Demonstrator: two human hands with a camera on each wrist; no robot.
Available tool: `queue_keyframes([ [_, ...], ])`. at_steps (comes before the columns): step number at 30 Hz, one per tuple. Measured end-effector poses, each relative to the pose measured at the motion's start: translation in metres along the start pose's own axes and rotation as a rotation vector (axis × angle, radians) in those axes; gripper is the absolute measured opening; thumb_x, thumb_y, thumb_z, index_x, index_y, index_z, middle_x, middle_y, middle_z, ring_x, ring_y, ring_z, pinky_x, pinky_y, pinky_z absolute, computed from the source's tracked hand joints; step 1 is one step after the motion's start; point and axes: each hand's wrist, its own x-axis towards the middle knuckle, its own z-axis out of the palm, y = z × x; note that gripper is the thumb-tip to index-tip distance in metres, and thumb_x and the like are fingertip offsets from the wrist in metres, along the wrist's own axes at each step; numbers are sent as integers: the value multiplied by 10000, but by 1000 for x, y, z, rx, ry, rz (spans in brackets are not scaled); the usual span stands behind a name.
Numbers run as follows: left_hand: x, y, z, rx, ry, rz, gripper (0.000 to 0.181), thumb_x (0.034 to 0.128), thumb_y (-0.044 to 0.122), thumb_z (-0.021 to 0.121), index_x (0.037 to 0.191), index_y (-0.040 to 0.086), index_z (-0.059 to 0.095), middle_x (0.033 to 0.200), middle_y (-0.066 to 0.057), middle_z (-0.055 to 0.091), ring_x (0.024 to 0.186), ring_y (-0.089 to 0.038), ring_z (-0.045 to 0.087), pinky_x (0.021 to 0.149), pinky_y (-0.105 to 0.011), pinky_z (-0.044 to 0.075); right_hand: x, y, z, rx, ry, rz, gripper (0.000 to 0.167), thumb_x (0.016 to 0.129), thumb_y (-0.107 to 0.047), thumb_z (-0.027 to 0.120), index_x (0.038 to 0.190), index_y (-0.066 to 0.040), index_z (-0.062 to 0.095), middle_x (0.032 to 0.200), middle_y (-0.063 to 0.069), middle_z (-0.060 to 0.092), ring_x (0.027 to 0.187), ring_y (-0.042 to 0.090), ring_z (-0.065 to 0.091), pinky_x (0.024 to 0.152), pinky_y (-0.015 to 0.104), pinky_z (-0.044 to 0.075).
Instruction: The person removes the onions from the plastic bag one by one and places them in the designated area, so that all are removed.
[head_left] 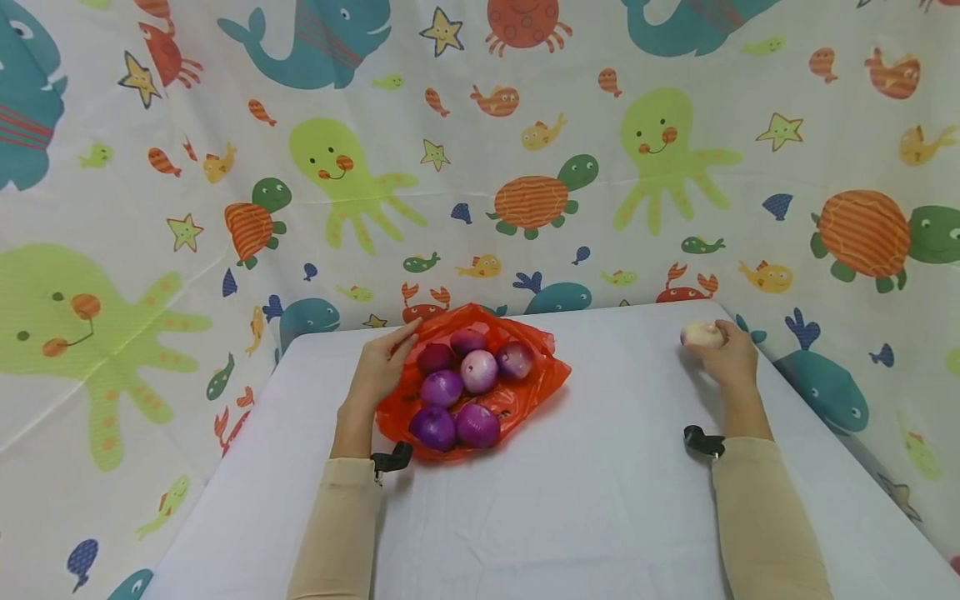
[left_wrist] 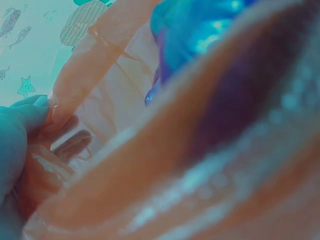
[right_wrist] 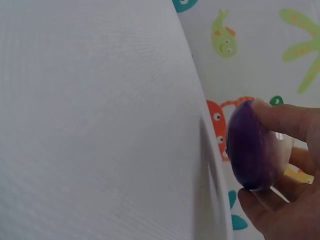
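A thin red-orange plastic bag (head_left: 549, 373) lies spread on the table with several purple onions (head_left: 441, 388) grouped on it. My left hand (head_left: 378, 367) is at the bag's left edge; in the left wrist view the thumb (left_wrist: 32, 112) pinches the crinkled film, while the other fingers are mostly hidden there. Far to the right, my right hand (head_left: 733, 357) holds one onion (head_left: 702, 335) above the table's back right part. Seen from the right wrist, that onion (right_wrist: 255, 147) is deep purple on one side and pale on the other, between thumb and fingers.
A white-covered table (head_left: 585, 500) stretches between the arms, its right edge close to my right hand. Behind and at the sides hangs a curtain (head_left: 465, 133) printed with sea animals. Each wrist carries a small black camera (head_left: 703, 442).
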Motion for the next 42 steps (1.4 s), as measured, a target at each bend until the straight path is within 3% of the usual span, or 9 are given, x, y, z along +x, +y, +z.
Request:
queue_keyframes([
  [14,0,4,-2,0,2,2,418,1091,348,540,1509,349,558,1479,-97,622,1367,-348,589,1137,-557,475,-2,3,-1,-23,38,60,888,971,-232,717,1653,-27,187,1659,309,263,1471,502,333,1232,636,308],
  [20,1,3,-3,0,0,0,420,1089,362,540,1509,360,554,1479,-100,621,1371,-352,584,1142,-564,468,-2,4,-1,-61,98,69,881,961,-200,726,1638,12,203,1623,342,293,1444,517,355,1232,642,305],
  [27,1,1,-2,-1,6,17,420,1088,341,549,1506,304,569,1456,-114,637,1349,-356,602,1138,-568,471,-5,3,-1,-81,129,70,881,948,-172,723,1642,-7,205,1624,345,260,1470,525,300,1242,656,264],
  [33,1,0,-1,3,16,19,408,1085,349,555,1493,367,572,1451,-106,642,1355,-351,600,1135,-566,474,-6,1,-1,-80,123,74,890,946,-186,731,1644,-15,205,1614,350,254,1453,521,291,1220,671,285],
  [42,0,-1,-1,-3,5,8,424,1084,364,551,1506,319,567,1455,-118,638,1360,-355,595,1136,-563,474,-8,-17,1,-128,204,22,879,984,-350,693,1667,-120,190,1698,257,114,1530,460,95,1222,700,197],
])
